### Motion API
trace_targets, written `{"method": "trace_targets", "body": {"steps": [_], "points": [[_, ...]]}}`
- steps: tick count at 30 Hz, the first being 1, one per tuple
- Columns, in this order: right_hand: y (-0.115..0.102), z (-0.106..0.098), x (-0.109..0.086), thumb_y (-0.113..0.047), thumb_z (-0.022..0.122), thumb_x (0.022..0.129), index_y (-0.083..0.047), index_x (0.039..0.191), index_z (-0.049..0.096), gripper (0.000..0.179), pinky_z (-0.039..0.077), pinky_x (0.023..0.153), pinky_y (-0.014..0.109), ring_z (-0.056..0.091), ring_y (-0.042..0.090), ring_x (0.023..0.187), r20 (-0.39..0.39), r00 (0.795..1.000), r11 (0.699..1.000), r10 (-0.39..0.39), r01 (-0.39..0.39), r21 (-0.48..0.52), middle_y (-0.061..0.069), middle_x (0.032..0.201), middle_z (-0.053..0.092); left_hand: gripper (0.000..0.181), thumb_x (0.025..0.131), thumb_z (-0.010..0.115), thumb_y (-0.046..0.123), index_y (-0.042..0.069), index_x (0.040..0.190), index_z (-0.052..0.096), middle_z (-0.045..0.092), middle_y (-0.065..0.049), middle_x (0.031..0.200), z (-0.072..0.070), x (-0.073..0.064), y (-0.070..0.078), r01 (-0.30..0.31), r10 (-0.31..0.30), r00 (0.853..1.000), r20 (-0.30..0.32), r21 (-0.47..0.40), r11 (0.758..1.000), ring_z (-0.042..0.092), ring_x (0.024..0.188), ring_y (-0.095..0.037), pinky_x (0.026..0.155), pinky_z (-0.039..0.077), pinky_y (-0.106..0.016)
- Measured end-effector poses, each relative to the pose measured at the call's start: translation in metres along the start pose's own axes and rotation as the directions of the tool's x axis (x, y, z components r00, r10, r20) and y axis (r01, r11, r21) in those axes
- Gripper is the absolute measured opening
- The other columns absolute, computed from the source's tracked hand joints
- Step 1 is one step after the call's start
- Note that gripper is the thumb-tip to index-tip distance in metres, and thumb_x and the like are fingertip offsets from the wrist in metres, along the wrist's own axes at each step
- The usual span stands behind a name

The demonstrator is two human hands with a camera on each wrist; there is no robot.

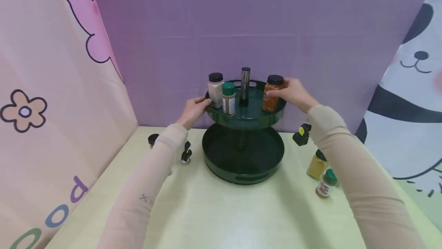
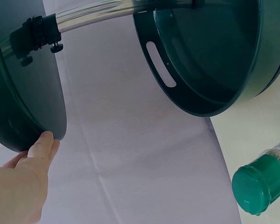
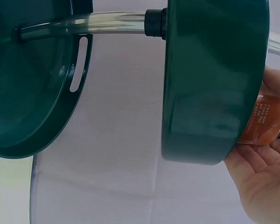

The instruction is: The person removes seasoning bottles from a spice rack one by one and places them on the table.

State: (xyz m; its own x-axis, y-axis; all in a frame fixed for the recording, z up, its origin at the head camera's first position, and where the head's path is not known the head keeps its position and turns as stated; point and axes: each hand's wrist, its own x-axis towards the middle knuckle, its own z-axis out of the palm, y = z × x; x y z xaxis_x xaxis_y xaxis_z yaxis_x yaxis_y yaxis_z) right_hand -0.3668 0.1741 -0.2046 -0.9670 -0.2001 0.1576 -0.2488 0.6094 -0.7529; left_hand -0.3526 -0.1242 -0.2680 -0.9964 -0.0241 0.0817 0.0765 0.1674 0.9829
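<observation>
A dark green two-tier turntable rack [image 1: 244,123] stands on the table with a metal post [image 1: 245,84] through its middle. My left hand [image 1: 195,111] grips the left rim of the upper tray, its fingers under the tray [image 2: 42,144] in the left wrist view. On the right side of that tray, my right hand [image 1: 293,92] holds a spice jar [image 1: 271,99] of orange-red powder with a black lid, thumb in front. The jar [image 3: 263,120] stands upright, its base inside the rim. At the tray's left are a black-lidded jar of pale contents [image 1: 215,91] and a green-lidded spice jar [image 1: 228,101].
Right of the rack stand a yellow spice jar [image 1: 316,166] and a green-lidded jar [image 1: 326,185]. On the left, a black-lidded jar [image 1: 153,139] is partly behind my sleeve. Another green-lidded jar [image 2: 261,184] shows in the left wrist view. A purple cloth [image 1: 193,22] hangs behind.
</observation>
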Motion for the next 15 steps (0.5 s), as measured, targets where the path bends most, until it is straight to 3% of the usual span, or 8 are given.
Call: {"method": "trace_targets", "body": {"steps": [15], "points": [[-0.0035,-0.0004,-0.0007,-0.034,0.067,0.082,-0.002,0.124,0.051,0.056,0.035,0.102,0.048,0.051,0.03,0.112,-0.053,0.998,0.999,0.046,-0.046,0.0,0.021,0.121,0.055,0.042,0.094,0.05,0.022,0.002,0.131,0.049,0.052,-0.014,0.13,0.0005,0.0018,0.0016,0.015,-0.015,1.0,0.008,0.015,1.0,0.047,0.122,-0.021,0.102,0.04,-0.032]]}}
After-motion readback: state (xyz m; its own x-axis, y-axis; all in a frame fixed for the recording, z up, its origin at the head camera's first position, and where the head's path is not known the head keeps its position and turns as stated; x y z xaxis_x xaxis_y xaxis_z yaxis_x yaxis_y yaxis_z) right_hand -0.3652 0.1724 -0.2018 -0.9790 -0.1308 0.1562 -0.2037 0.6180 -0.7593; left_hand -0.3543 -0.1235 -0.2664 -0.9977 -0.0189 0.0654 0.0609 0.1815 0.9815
